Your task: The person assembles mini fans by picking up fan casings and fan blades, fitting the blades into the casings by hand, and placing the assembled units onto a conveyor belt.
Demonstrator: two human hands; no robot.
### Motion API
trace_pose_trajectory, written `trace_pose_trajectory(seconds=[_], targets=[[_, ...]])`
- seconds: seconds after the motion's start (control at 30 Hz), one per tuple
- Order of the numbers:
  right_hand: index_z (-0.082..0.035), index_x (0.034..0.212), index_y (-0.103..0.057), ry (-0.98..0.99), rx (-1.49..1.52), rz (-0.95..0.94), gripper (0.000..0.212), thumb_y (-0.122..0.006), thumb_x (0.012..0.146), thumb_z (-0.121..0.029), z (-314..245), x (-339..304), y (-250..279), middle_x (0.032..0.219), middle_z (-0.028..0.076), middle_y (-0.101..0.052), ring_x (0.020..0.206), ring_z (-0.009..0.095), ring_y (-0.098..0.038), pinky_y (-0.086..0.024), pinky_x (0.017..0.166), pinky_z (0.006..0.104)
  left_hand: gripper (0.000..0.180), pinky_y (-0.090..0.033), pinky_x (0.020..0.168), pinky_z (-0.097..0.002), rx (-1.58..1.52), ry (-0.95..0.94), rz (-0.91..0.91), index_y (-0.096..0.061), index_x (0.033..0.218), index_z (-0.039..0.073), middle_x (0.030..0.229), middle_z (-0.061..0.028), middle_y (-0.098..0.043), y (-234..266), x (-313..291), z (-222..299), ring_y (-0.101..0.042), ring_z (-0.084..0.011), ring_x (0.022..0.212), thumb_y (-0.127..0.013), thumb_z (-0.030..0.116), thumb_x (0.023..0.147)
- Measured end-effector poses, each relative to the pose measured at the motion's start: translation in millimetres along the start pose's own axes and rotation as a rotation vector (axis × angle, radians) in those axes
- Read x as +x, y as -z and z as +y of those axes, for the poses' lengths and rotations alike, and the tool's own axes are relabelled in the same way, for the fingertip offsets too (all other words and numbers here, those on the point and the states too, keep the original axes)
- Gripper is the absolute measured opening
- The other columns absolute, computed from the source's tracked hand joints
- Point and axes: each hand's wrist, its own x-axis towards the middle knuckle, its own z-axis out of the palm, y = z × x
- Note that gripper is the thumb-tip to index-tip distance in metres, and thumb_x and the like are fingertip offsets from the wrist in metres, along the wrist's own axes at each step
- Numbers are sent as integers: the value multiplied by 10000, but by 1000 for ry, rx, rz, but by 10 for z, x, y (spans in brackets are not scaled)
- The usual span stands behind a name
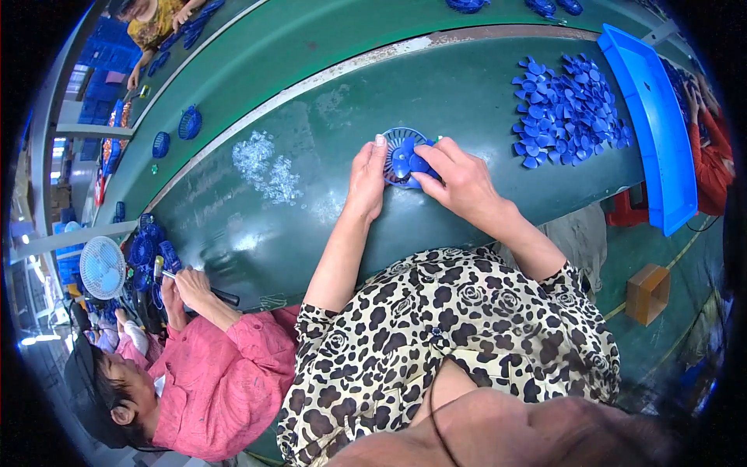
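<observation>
In front of me, above the green worktable, my left hand grips the left side of a round blue fan housing with slotted ribs, its thumb along the rim. A small blue fan blade lies over the middle of the housing. From the right, my right hand pinches the blade with thumb and fingers. Part of the housing's right side is hidden behind those fingers.
A heap of blue fan blades lies at the right beside a long blue tray. Small clear plastic pieces are scattered at the left. Beyond a ledge, a green belt carries blue housings. A pink-sleeved co-worker handles a tool at left.
</observation>
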Motion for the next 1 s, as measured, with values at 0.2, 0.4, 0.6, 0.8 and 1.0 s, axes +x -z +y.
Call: trace_pose_trajectory(seconds=[0.2, 0.4, 0.6, 0.8, 1.0], targets=[[-71, 1045, -548, 49, -119, -62, 325, -676, 759, -157, 9, 79, -102, 880, 108, -511, 754, 297, -597, -500, 593, 414, 314, -486, 740, -239, -172, -12, -92, -552, 1058, 12, 924, -32, -601, -89, -165, 13, -570, -95, 820, -553, 299, 930], [-74, 1085, -572, 91, -102, -16, 371, -693, 737, -113, -7, 69, -220, 912, 92, -541, 777, 276, -595, -506, 622, 384, 279, -474, 770, -246, -5, -216, 51, -556, 1096, -15, 942, -43, -613, -74, -157, -136, -552, -95, 844, -635, 68, 841], [-1, 1074, -588, 35, 86, -64, 436, -749, 706, -171, 91, 284, 32, 986, 154, -598, 894, 285, -576, -481, 750, 372, 293, -481, 763, -245, 242, -350, -63, -546, 1101, -17, 935, -31, -611, 41, -242, 5, -553, -84, 850, -642, 84, 843], [27, 915, -596, -235, 307, -410, 363, -738, 729, -249, 338, 433, 11, 779, 108, -608, 716, 169, -563, -456, 663, 327, 289, -486, 749, -307, 414, -322, -75, -570, 1046, -17, 888, -116, -637, 10, -137, 161, -596, -172, 815, -653, 130, 811], [-31, 747, -582, -573, 655, -322, 261, -717, 784, -251, 998, 1240, -375, 626, 22, -532, 560, 85, -460, -386, 501, 257, 422, -488, 723, -317, 800, -396, 178, -533, 1173, -2, 887, -119, -639, 314, 566, 727, -603, -184, 785, -628, 242, 843]])
